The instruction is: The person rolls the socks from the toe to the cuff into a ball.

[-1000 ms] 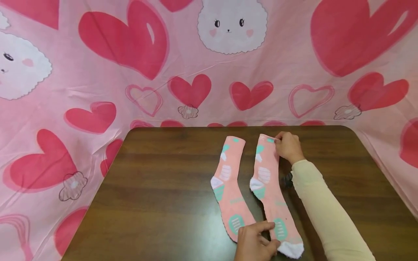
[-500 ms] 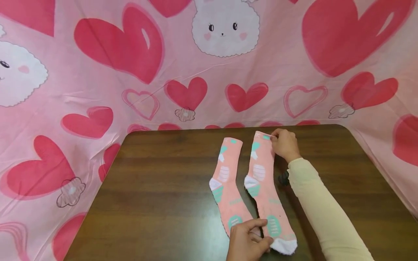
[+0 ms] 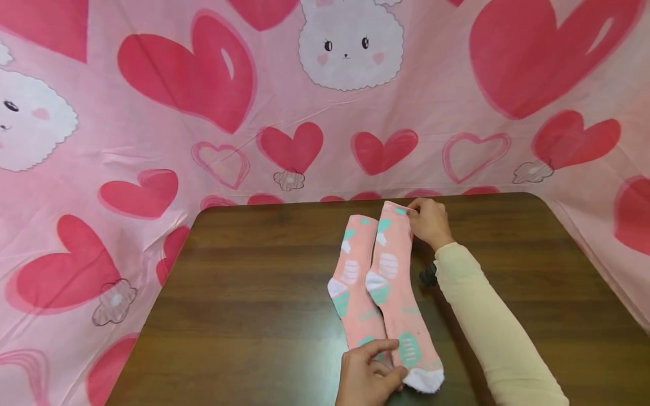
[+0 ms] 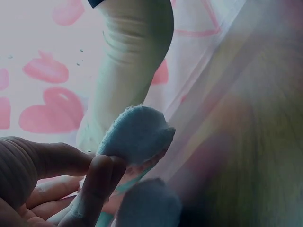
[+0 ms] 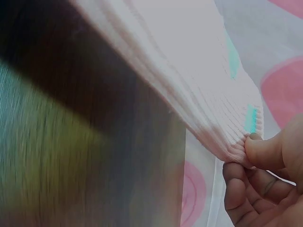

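Observation:
Two pink socks with mint and white patches are in the head view. The right-hand sock [image 3: 398, 282] overlaps the edge of the left-hand sock [image 3: 355, 270], which lies on the table. My right hand [image 3: 429, 223] pinches the cuff of the right-hand sock; the right wrist view shows its ribbed cuff [image 5: 236, 137] between thumb and fingers. Near the toe, my left hand [image 3: 368, 372] pinches the same sock's edge. In the left wrist view, the white toe [image 4: 135, 135] stands up from those fingers, above the other sock's toe [image 4: 149, 203]. My left hand covers that lower toe in the head view.
A brown wooden table [image 3: 244, 304] with rounded far corners carries the socks. Pink cloth [image 3: 325, 101] printed with hearts and animal faces rises behind it and along its sides. A dark wrist strap piece [image 3: 428, 274] shows beside the right sleeve.
Both hands have carried the right-hand sock leftward, closing the gap until it overlaps the other sock. The left-hand sock has stayed about where it was; the view has shifted slightly.

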`<state>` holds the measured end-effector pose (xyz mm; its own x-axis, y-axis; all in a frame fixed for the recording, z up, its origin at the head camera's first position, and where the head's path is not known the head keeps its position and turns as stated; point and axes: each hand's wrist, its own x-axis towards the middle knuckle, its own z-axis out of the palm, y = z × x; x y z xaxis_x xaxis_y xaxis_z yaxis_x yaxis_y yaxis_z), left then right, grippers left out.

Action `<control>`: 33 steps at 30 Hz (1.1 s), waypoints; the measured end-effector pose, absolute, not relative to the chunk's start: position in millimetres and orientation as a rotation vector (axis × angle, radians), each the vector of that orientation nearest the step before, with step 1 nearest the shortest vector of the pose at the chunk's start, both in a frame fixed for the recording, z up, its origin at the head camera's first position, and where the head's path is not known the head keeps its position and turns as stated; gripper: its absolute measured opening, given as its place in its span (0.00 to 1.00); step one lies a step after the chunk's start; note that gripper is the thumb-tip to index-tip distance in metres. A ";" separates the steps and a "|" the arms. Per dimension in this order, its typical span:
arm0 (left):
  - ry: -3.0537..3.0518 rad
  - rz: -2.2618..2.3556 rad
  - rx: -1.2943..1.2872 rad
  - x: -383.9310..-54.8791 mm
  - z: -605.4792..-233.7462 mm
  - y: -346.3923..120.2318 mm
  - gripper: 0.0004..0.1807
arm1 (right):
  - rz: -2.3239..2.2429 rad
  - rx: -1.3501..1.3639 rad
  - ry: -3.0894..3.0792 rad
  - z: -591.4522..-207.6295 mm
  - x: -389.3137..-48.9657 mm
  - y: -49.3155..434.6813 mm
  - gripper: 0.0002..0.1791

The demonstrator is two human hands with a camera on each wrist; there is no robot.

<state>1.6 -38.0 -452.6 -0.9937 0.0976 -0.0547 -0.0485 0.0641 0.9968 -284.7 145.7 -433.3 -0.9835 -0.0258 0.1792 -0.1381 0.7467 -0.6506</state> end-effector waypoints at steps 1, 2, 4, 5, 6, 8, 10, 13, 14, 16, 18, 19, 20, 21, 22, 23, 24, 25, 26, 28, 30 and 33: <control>2.224 2.078 0.057 2.1 -453.0 -40.6 0.19 | 1.067 0.133 -2.782 -433.5 -284.9 142.1 0.09; 2.241 2.076 0.062 2.5 -453.7 -43.1 0.19 | 1.075 0.140 -2.777 -433.8 -285.2 138.9 0.09; 2.240 2.079 0.040 3.0 -454.2 -47.6 0.19 | 1.089 0.148 -2.774 -434.0 -285.6 132.8 0.09; 2.231 2.082 0.026 3.2 -454.1 -49.7 0.19 | 1.089 0.151 -2.773 -434.1 -286.0 130.3 0.09; 2.219 2.085 0.008 3.5 -454.0 -51.8 0.19 | 1.086 0.157 -2.773 -434.0 -286.2 127.8 0.09; 2.212 2.087 -0.006 4.2 -453.9 -57.0 0.19 | 1.083 0.176 -2.769 -433.6 -286.7 123.3 0.09; 2.217 2.086 0.003 5.1 -453.3 -63.2 0.19 | 1.081 0.193 -2.762 -432.9 -287.6 118.5 0.09; 2.248 2.077 0.038 6.5 -452.3 -73.3 0.19 | 1.097 0.198 -2.743 -431.9 -289.2 109.7 0.09; 2.255 2.076 0.041 7.0 -451.9 -76.5 0.19 | 1.109 0.195 -2.740 -431.7 -289.8 106.0 0.09; 2.259 2.080 0.032 8.0 -450.7 -82.0 0.19 | 1.133 0.190 -2.742 -431.4 -290.8 97.6 0.09; 2.247 2.090 0.015 9.4 -449.1 -86.0 0.20 | 1.153 0.189 -2.753 -431.3 -291.8 88.9 0.09; 2.230 2.099 -0.001 10.3 -448.2 -87.6 0.20 | 1.159 0.192 -2.759 -431.0 -292.0 84.8 0.09; 2.204 2.113 -0.015 11.1 -447.1 -88.8 0.20 | 1.166 0.196 -2.764 -430.6 -292.2 80.9 0.09; 2.170 2.135 -0.030 11.9 -446.0 -89.7 0.20 | 1.168 0.200 -2.766 -430.1 -292.4 77.4 0.09; 2.138 2.154 -0.046 12.7 -444.6 -90.7 0.20 | 1.171 0.202 -2.767 -429.7 -292.5 74.7 0.09; 2.101 2.177 -0.061 13.3 -443.3 -91.8 0.20 | 1.175 0.203 -2.768 -429.1 -292.4 72.3 0.09; 2.069 2.198 -0.074 13.8 -442.0 -93.1 0.21 | 1.175 0.204 -2.769 -428.5 -292.3 70.4 0.09; 2.038 2.218 -0.087 14.1 -440.8 -94.4 0.21 | 1.177 0.201 -2.769 -428.1 -292.1 68.9 0.09; 2.012 2.234 -0.096 14.1 -439.7 -95.9 0.21 | 1.182 0.195 -2.771 -427.8 -292.0 67.9 0.09; 1.987 2.243 -0.106 13.8 -438.4 -99.2 0.22 | 1.189 0.181 -2.780 -427.7 -291.7 66.8 0.09; 1.970 2.244 -0.112 13.0 -438.5 -102.2 0.23 | 1.192 0.164 -2.791 -428.3 -291.6 66.4 0.09; 1.950 2.233 -0.137 12.3 -439.1 -106.6 0.23 | 1.190 0.149 -2.809 -430.0 -292.0 66.5 0.09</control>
